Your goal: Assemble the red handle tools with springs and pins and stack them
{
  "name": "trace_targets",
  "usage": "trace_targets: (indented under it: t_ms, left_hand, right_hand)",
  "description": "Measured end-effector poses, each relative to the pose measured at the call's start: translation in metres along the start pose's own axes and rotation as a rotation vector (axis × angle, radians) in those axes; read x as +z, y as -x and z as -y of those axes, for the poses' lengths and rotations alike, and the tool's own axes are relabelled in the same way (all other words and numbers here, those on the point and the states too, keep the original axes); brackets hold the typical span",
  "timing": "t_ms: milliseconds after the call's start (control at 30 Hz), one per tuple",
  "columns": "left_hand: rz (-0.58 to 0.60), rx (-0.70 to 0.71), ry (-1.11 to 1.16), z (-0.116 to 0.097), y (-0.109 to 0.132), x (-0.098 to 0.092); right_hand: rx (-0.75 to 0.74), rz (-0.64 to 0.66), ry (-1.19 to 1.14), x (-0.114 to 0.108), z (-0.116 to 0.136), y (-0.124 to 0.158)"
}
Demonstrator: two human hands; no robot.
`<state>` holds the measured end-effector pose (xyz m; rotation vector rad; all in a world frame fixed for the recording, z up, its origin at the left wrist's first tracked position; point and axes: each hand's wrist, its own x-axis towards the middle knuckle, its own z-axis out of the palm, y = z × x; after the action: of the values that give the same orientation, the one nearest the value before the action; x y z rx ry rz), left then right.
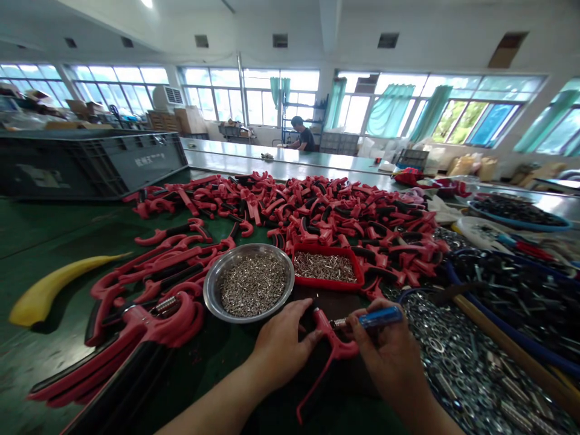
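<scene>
While a red-and-black handle (pixel 333 350) is pinched near its head by the L hand (pixel 283 344), a blue-handled tool (pixel 385 317) is gripped by the R hand (pixel 392 356), w/ its metal tip held at the handle. Fingers (pixel 308 335) of both hands are closed on these items. Handle is held just above the green surface (pixel 31 260), near front edge of view. Counted: 2 hands; 1 handle in hand; 1 steel bowl (pixel 208 287) of small metal pieces, well filled; 1 red tray (pixel 327 285) of metal pins, well filled; 1 heap of red handles (pixel 290 205), too many to count; 1 co-worker (pixel 299 136) far back. Work done on heap cannot be told.
</scene>
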<state>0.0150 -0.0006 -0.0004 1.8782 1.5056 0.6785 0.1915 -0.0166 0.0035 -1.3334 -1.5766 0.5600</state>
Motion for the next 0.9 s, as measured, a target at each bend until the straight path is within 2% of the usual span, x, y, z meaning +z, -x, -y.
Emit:
trace_targets:
  t_ms: [133, 200, 333, 367, 433, 533, 600, 767, 900]
  left_hand:
    - [-0.008, 0.013, 0.032, 0.003, 0.0, 0.003]
    - [-0.015, 0.021, 0.035, 0.004, 0.0, 0.005]
    - [-0.024, 0.064, 0.026, 0.006, 0.0, 0.007]
    - [-0.02, 0.073, 0.029, 0.006, 0.0, 0.008]
    - [-0.01, 0.084, 0.032, 0.006, 0.0, 0.007]
    - [-0.003, 0.087, 0.04, 0.006, 0.001, 0.005]
    - [0.002, 0.082, 0.049, 0.006, 0.001, 0.003]
    - [0.001, 0.073, 0.041, 0.009, 0.0, 0.004]
    - [-0.023, 0.063, -0.023, 0.005, 0.003, 0.007]
  right_hand:
    - [-0.128, -0.041, 0.155, 0.006, 0.004, 0.004]
    - [-0.096, -0.041, 0.132, 0.007, 0.003, 0.0]
    - [0.355, -0.03, -0.358, 0.006, -0.005, -0.011]
    - [0.433, -0.02, -0.456, 0.007, -0.006, -0.012]
    - [0.489, 0.037, -0.549, 0.009, -0.005, -0.01]
    - [0.471, 0.174, -0.567, 0.011, -0.002, -0.004]
    - [0.405, 0.194, -0.509, 0.007, -0.002, -0.001]
    - [0.174, 0.034, -0.174, -0.016, -0.006, -0.005]
    - [-0.011, -0.092, 0.159, -0.022, 0.0, -0.034]
